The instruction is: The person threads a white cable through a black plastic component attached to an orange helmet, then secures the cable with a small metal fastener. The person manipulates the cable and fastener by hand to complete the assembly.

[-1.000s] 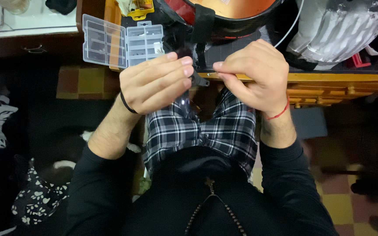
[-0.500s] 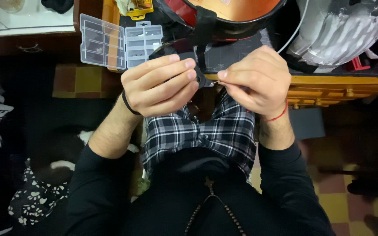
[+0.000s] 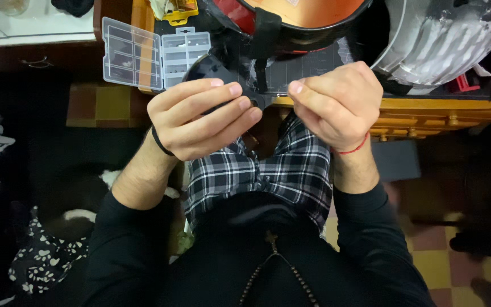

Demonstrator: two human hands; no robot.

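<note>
At far left we note a clear compartment box [image 3: 155, 52] lying open on the desk edge [image 3: 427, 108]. Our left hand [image 3: 200, 119] curls its fingers around a dark, flat object [image 3: 223, 74], held above the lap. Just beside it, our right hand [image 3: 339, 102] is closed, fingertips pinched; on what, we cannot tell.
</note>
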